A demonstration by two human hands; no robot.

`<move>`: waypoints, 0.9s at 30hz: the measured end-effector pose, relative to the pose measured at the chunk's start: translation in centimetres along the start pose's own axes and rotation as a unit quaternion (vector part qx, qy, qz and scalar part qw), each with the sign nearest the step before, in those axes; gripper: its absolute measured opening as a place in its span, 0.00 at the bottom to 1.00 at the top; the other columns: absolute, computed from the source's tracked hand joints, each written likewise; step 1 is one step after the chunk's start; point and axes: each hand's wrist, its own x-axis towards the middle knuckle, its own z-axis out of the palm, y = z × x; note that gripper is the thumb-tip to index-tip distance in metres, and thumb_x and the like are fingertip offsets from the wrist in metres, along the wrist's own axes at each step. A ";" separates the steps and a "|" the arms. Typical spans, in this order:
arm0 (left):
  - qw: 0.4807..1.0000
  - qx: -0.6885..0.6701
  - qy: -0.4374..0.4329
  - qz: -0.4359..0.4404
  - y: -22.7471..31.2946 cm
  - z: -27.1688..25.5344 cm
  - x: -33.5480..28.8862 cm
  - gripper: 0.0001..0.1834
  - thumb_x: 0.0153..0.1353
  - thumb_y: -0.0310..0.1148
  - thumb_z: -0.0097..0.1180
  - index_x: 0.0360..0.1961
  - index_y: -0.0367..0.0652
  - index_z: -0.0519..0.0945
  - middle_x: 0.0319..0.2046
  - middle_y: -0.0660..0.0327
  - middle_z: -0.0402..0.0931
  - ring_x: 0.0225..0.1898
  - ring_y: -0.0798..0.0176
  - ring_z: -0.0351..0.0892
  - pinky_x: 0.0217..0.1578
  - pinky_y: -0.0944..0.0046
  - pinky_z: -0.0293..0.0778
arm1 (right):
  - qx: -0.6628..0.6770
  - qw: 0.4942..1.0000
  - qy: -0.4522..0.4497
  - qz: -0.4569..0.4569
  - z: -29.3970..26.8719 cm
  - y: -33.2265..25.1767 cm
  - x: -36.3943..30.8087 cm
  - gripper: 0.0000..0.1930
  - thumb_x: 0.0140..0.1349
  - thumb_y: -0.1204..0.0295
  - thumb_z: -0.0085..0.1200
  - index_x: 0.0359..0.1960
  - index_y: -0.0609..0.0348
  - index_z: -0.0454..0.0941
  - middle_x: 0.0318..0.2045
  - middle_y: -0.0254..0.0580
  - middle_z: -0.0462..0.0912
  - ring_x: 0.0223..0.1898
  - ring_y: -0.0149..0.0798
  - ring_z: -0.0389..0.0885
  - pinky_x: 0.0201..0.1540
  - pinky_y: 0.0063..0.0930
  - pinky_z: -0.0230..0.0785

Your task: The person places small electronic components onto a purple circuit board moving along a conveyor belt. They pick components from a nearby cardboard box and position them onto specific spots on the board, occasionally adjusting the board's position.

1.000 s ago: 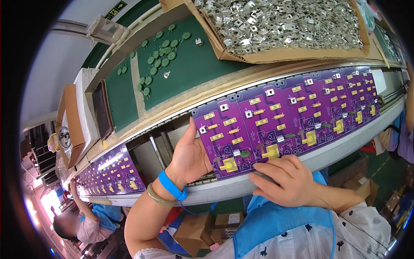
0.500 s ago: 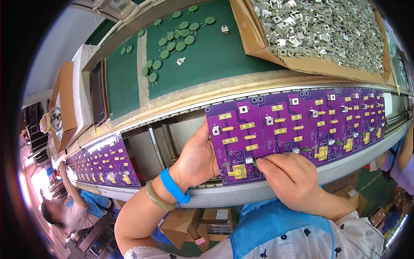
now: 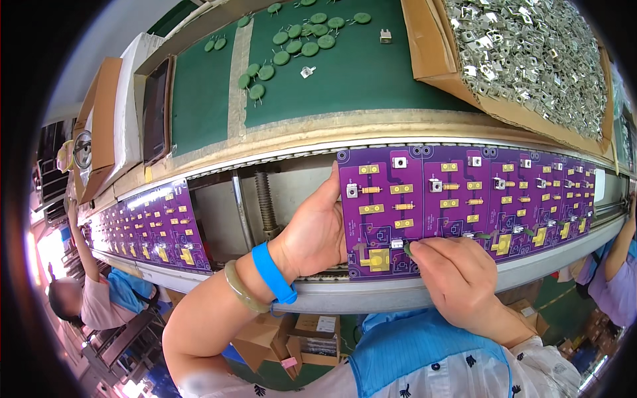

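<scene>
A long purple circuit board panel (image 3: pixel 415 174) lies on the rail line in front of me, carrying silver metal terminals (image 3: pixel 399 162) and tan resistors (image 3: pixel 403 207). My left hand (image 3: pixel 310 232) is closed around its left end, thumb along the edge, other fingers mostly hidden behind the board. My right hand (image 3: pixel 458 270) is closed in a pinch at the board's near side. Between its fingertips a green disc component (image 3: pixel 408 249) partly shows, beside a small white part (image 3: pixel 397 244). Similar green discs stand farther right along the panel.
Loose green discs (image 3: pixel 309 49) lie on the green mat (image 3: pixel 199 99) beyond the rail. A cardboard box (image 3: pixel 431 46) of silver terminals stands at the far right. Another purple panel (image 3: pixel 169 229) lies left on the rails. Co-workers' arms (image 3: pixel 81 245) reach in from both sides.
The whole view has shifted, so the mat and my panel appear farther right. Both my hands keep nearly the same places on the panel. The left co-worker's arm appears higher.
</scene>
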 end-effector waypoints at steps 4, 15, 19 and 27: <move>1.000 0.029 -0.009 -0.006 0.1 0.1 -0.1 0.40 0.75 0.65 0.24 0.74 0.47 0.63 0.69 0.55 0.69 0.67 0.54 0.72 0.67 0.51 0.69 | -0.002 1.000 0.000 -0.003 -0.2 0.1 0.0 0.16 0.51 0.76 0.60 0.43 0.67 0.84 0.38 0.45 0.84 0.31 0.41 0.83 0.32 0.32 0.75; 1.000 0.022 -0.005 -0.011 -0.1 0.0 -0.2 0.41 0.75 0.67 0.25 0.73 0.47 0.65 0.68 0.54 0.70 0.66 0.55 0.73 0.66 0.52 0.71 | -0.002 1.000 0.006 -0.018 -0.2 0.3 -0.4 0.18 0.50 0.76 0.59 0.45 0.67 0.83 0.39 0.46 0.83 0.32 0.41 0.82 0.34 0.32 0.75; 0.999 0.033 0.010 0.004 -0.1 0.0 -0.7 0.41 0.75 0.67 0.27 0.72 0.47 0.66 0.67 0.56 0.71 0.65 0.55 0.74 0.65 0.52 0.71 | 0.001 1.000 0.002 -0.016 0.3 -0.2 -0.4 0.19 0.50 0.75 0.58 0.46 0.66 0.83 0.40 0.46 0.83 0.33 0.42 0.82 0.34 0.33 0.75; 0.997 0.054 -0.030 0.056 -0.6 0.1 0.6 0.38 0.76 0.61 0.29 0.72 0.44 0.65 0.69 0.54 0.69 0.69 0.51 0.67 0.71 0.47 0.59 | -0.029 0.999 0.029 -0.015 -0.6 0.1 -1.7 0.21 0.54 0.73 0.57 0.52 0.62 0.81 0.45 0.44 0.83 0.38 0.42 0.84 0.37 0.33 0.78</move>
